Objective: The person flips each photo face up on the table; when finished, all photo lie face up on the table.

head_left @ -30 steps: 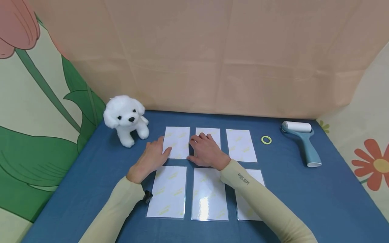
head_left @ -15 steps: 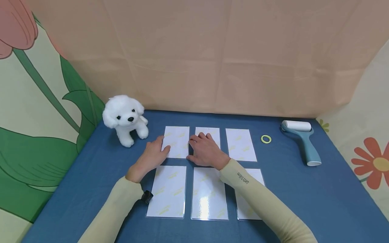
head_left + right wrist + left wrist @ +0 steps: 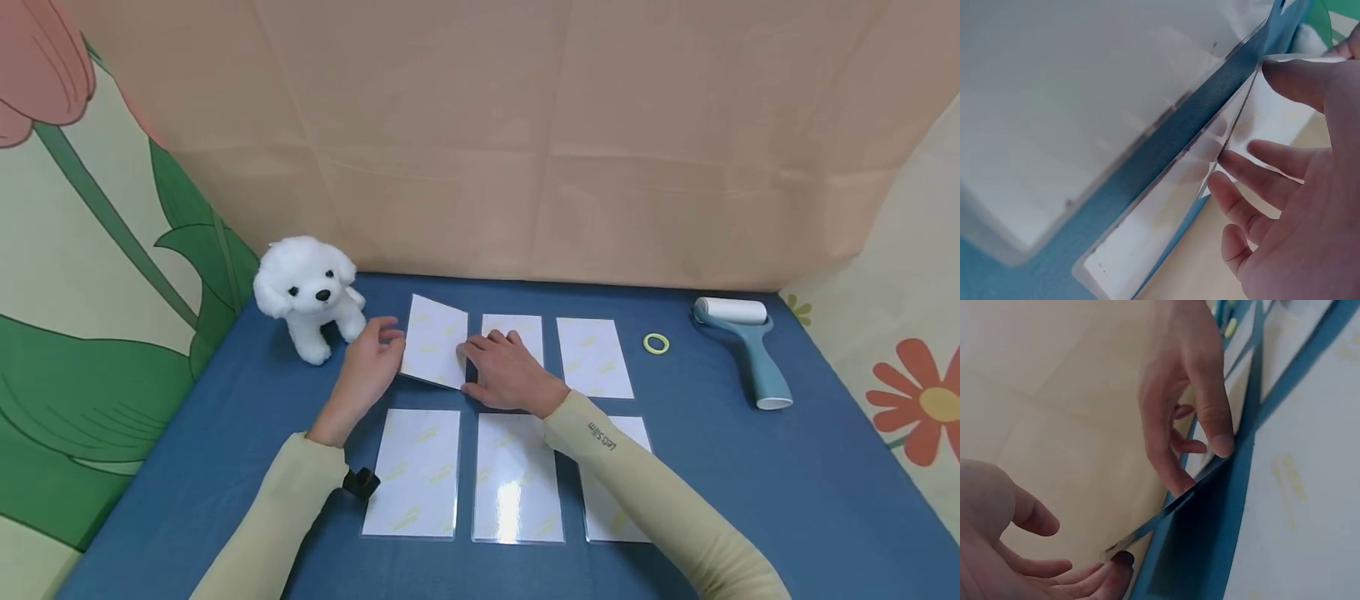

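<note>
A white card [image 3: 435, 337] with faint yellow marks, the far-left one of two rows, stands tilted with its left edge raised off the blue cloth. Fingertips of my left hand [image 3: 367, 362] support that raised edge from below; in the left wrist view the left thumb [image 3: 1038, 519] stays apart from it. My right hand [image 3: 513, 371] rests at the card's right edge, its thumb [image 3: 1297, 81] near the close corner and its fingers loosely bent against the edge. In the head view, the right hand partly covers the far-middle card [image 3: 517, 327].
More white cards lie flat: a far-right card [image 3: 595, 358], a near-left card [image 3: 416, 475], a near-middle card [image 3: 517, 475] and a partly covered near-right card [image 3: 611, 508]. A white plush dog [image 3: 307, 296] sits left. A tape roll [image 3: 647, 344] and a blue-handled lint roller [image 3: 767, 371] lie right.
The far-left card's left edge has risen from the cloth. My left hand has turned and shifted slightly left, its fingers now beneath that edge. The right hand has hardly moved.
</note>
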### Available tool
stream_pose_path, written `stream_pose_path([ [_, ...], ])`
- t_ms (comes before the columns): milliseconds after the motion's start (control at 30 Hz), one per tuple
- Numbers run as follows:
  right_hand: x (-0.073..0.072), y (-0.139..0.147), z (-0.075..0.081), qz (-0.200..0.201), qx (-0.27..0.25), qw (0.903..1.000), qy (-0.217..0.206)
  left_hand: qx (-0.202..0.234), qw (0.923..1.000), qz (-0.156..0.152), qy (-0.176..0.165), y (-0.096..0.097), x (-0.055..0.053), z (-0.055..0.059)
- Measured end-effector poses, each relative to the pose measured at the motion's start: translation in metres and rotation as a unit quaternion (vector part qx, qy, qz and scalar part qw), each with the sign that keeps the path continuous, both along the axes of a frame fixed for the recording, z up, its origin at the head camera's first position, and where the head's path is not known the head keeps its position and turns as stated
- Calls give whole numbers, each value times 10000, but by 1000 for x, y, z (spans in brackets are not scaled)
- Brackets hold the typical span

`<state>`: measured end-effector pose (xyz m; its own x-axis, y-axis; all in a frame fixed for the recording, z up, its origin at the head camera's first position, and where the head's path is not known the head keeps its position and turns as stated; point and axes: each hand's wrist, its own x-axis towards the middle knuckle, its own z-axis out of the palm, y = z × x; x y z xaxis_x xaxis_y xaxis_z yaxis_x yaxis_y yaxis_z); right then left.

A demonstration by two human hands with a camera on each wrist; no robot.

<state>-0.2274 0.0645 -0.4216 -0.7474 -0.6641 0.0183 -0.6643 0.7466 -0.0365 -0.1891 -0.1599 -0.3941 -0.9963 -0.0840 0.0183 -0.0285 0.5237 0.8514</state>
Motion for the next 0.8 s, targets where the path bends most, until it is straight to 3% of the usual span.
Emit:
stream_pose_path([
  [233,1,-2,4,-229,-548,9968,-538,1248,9921,-134,10,12,-5,9],
  [400,1,-1,8,-369,-1279,9843,-1157,1709,9848,-295,-26,25,-8,12],
  [500,1,1,12,-436,-1848,9682,-1628,1626,9862,-286,-110,32,-9,10],
  [733,0,9,23,-916,-2983,9026,-2965,1369,9889,-491,-308,46,-11,-5],
  [800,-1,10,25,-962,-3121,8929,-3100,1211,9905,-554,-343,49,-11,-9],
])
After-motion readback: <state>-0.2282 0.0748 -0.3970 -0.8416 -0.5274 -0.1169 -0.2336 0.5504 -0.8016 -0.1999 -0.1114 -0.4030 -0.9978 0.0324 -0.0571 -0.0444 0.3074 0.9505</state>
